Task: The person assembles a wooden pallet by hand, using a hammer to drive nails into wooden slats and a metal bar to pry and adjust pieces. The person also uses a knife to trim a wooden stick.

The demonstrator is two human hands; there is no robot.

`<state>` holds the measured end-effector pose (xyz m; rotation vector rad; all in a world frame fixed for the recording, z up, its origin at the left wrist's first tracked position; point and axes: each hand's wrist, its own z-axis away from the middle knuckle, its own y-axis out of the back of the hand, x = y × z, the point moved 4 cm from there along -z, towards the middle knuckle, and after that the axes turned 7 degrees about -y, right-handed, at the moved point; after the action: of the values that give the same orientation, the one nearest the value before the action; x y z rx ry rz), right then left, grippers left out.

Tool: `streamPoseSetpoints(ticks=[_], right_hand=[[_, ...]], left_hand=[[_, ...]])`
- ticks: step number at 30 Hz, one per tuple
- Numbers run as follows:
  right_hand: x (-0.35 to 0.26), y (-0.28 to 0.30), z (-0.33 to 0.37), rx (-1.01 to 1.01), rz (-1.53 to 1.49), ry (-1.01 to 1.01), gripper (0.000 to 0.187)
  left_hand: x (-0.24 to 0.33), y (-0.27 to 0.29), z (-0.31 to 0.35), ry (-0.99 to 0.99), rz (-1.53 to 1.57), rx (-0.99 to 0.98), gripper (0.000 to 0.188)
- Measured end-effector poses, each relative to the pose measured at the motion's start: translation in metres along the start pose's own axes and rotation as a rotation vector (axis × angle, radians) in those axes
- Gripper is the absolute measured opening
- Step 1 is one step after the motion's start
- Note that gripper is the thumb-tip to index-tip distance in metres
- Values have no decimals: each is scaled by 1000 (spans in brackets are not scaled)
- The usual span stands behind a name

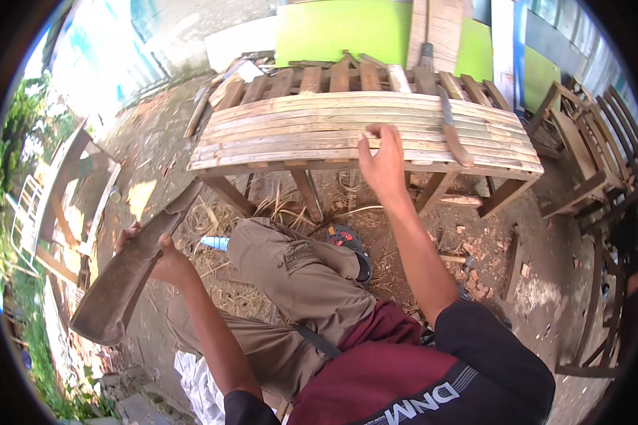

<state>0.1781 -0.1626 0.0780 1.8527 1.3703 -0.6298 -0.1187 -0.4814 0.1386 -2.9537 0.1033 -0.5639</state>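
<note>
My left hand grips a long brown trough-shaped piece, its edges curled up, broad at the lower end and narrowing to a ragged tip. It is held tilted, left of my knees. Over the front edge of the slatted bench, my right hand has thumb and forefinger bent toward each other in a pinch. Whatever may be between those fingertips is too small to make out. To the right of that hand lies a knife with a wooden handle, which overhangs the bench's front edge.
Wooden chair frames stand at the right. Another wooden frame is at the left. Fibre strips and wood chips litter the ground by my shoe. A broom leans behind the bench, near green panels.
</note>
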Motion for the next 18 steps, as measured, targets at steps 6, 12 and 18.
streamPoseSetpoints(ticks=[6,12,18], right_hand=[[131,110,-74,45,929,-395,54],[215,126,-104,-82,955,-466,56],[108,106,-89,-53,365,-416,44]], left_hand=[[28,-70,18,-30,-1,-117,81],[42,-78,17,-14,14,-115,83],[37,-59,-11,43,96,-51,86]])
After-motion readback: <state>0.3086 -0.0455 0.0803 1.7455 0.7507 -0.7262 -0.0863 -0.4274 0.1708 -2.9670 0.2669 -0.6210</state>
